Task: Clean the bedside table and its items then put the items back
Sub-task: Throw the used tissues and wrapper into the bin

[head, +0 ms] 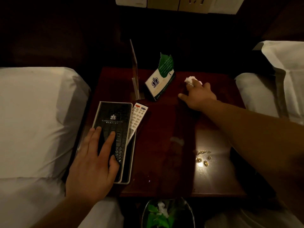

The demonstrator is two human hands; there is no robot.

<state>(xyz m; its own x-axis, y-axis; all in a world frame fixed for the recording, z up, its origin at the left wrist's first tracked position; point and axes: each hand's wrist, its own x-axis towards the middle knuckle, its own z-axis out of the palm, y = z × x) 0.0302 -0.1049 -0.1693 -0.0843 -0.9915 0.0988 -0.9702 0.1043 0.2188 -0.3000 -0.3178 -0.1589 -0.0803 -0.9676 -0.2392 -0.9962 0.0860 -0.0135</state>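
1. Here, in the head view, the table (164,129) stands between two beds. The right hand (199,96) lies flat on its far right part with the thumb splayed. It presses a crumpled tissue (190,79) to the wood, just right of the card (160,79).
2. The left hand (92,162) grasps nothing. Its straight fingers press on the folder (113,116) at the near left corner. A remote (137,117) lies against the folder's right edge, partly tucked under it.
3. The step looks like wiping the top. It would go best in overlapping strokes drawn towards the front, taking in the droplets (203,157) shining at the near right. The card and the clear stand (134,68) should be lifted, not skirted.
4. The folder reads "SUNSEA FOREST HOTEL" under a crown crest, and the line below that is too small to read. The card bears the same crest and a green leaf, and its print is illegible.
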